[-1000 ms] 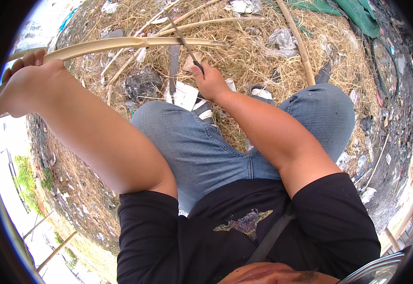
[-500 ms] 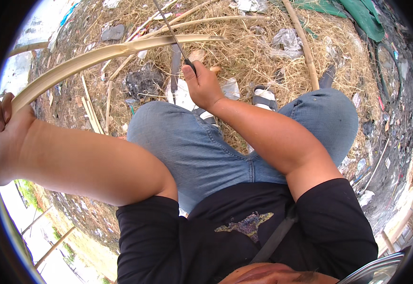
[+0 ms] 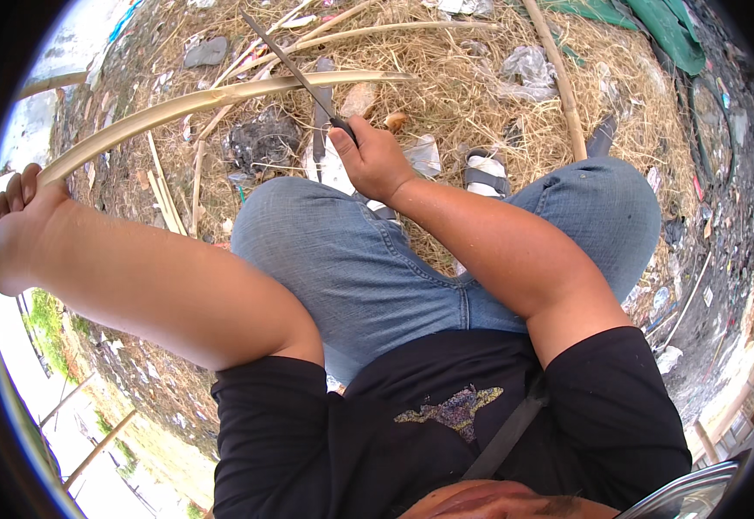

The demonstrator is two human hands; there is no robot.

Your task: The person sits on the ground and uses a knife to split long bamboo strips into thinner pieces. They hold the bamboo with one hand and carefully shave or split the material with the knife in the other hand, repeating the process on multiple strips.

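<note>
My left hand (image 3: 29, 223), at the far left, is closed around one end of a long pale split bamboo strip (image 3: 156, 109). The strip bows away from me and across to the right, its thin far end over the dry straw. My right hand (image 3: 378, 163) is wrapped around the black handle of a knife (image 3: 283, 59), ahead of my knees. Its long dark blade slants up to the left and crosses the strip near the thin end. Whether the edge bites into the bamboo I cannot tell.
Dry straw (image 3: 446, 82) and litter cover the ground. Several thin bamboo strips (image 3: 165, 203) lie left of my knees. A bamboo pole (image 3: 558, 78) points away by my right knee. A dark charred lump (image 3: 263, 143) and a green sheet (image 3: 667, 35) lie farther out.
The knife blade has swung left and leans lower across the strip. My left hand has risen slightly, and the strip has turned to show a narrower face.
</note>
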